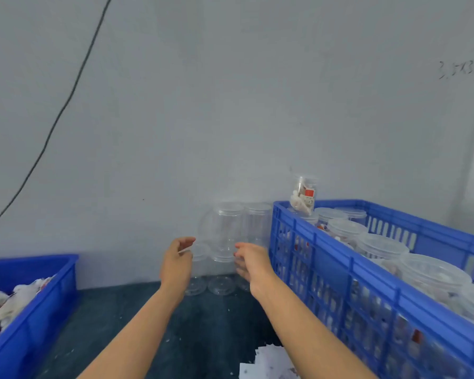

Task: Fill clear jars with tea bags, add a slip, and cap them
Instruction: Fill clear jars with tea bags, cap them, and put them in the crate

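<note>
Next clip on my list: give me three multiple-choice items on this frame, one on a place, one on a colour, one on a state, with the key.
1. Where do the empty clear plastic jars stand?
A. against the grey wall
B. inside the left tub
C. on the paper slips

2. What colour is the slotted plastic crate of capped jars?
A. green
B. blue
C. red

3. What are the left hand and right hand doing?
A. each grips a cap
B. both reach, open, toward the empty jars
C. both rest in the crate

Key: 1 A, the stack is at the wall's foot; 2 B, its walls are blue; 3 B, the fingers are spread and hold nothing.
</note>
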